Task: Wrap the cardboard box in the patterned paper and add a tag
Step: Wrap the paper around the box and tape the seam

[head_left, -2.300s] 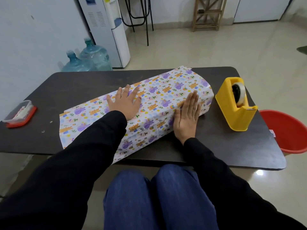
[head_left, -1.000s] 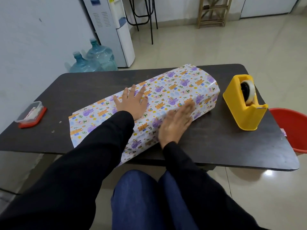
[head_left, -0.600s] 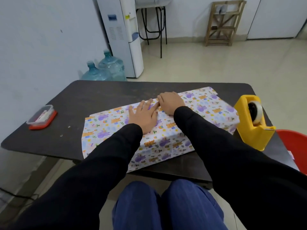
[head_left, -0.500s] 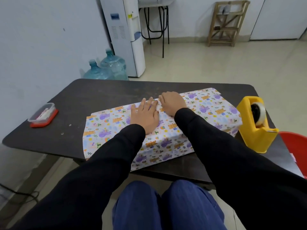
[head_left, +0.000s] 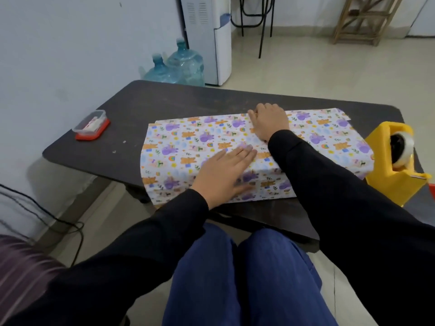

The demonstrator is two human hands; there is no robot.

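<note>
The patterned paper (head_left: 188,147), white with purple and orange animals, covers the cardboard box, which is hidden beneath it on the dark table (head_left: 188,97). The paper's left end lies flat past the box. My left hand (head_left: 223,172) presses flat on the box's near top edge, fingers straight and pointing right. At the far top edge, my right hand (head_left: 268,121) has its fingers curled over the paper's far side. No tag is in view.
A yellow tape dispenser (head_left: 395,175) stands right of the box. A small clear container with a red lid (head_left: 91,125) sits at the table's left end. Water bottles (head_left: 183,64), a white water cooler (head_left: 207,31) and a red bucket (head_left: 432,189) stand on the floor.
My right hand left the box's near side and crossed to the far top edge. My left hand slid from the top's middle to the near edge. The camera shifted left.
</note>
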